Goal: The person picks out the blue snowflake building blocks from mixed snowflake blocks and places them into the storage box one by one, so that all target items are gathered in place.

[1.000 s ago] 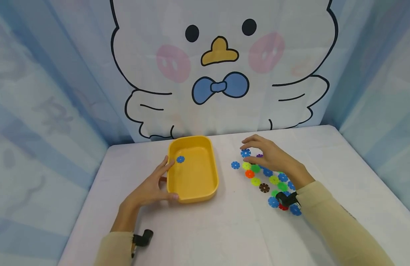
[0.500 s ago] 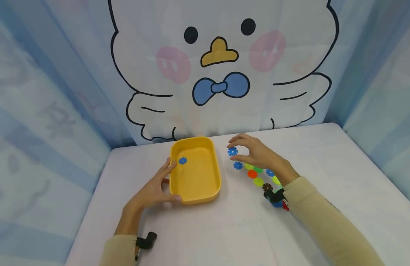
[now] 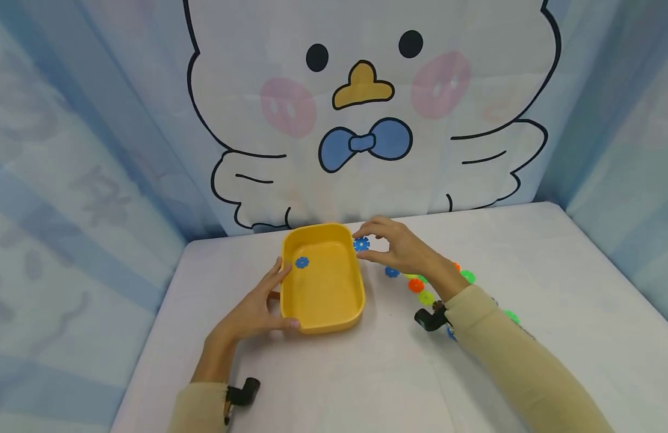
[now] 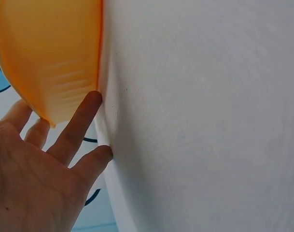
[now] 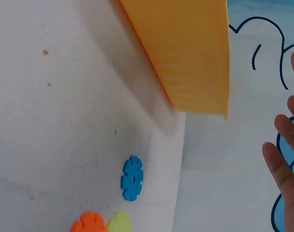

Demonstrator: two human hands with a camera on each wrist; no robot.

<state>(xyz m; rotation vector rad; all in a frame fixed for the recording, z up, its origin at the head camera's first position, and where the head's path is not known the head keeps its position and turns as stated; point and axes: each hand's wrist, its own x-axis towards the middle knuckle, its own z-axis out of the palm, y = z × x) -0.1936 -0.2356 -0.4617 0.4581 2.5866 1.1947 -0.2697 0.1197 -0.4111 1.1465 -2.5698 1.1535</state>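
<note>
A yellow tray (image 3: 323, 294) sits on the table, with one blue snowflake disc (image 3: 302, 262) inside near its left wall. My left hand (image 3: 256, 307) rests against the tray's left side, thumb at the near corner and fingers at the rim; in the left wrist view those fingers look straight. Between thumb and fingertips, my right hand (image 3: 399, 245) pinches another blue snowflake disc (image 3: 361, 244) beside the tray's far right rim. The right wrist view catches only some right-hand fingers (image 5: 284, 169) at its edge, and the pinched disc is outside it.
Right of the tray lie loose snowflake discs, among them a blue one (image 3: 392, 272), an orange one (image 3: 416, 285) and a green one (image 3: 467, 276). My right forearm hides several. Behind the white table (image 3: 334, 385) hangs a printed curtain (image 3: 361, 192).
My right hand has carried the pinched blue disc leftward from the loose discs to the tray's right rim. The left hand has stayed at the tray.
</note>
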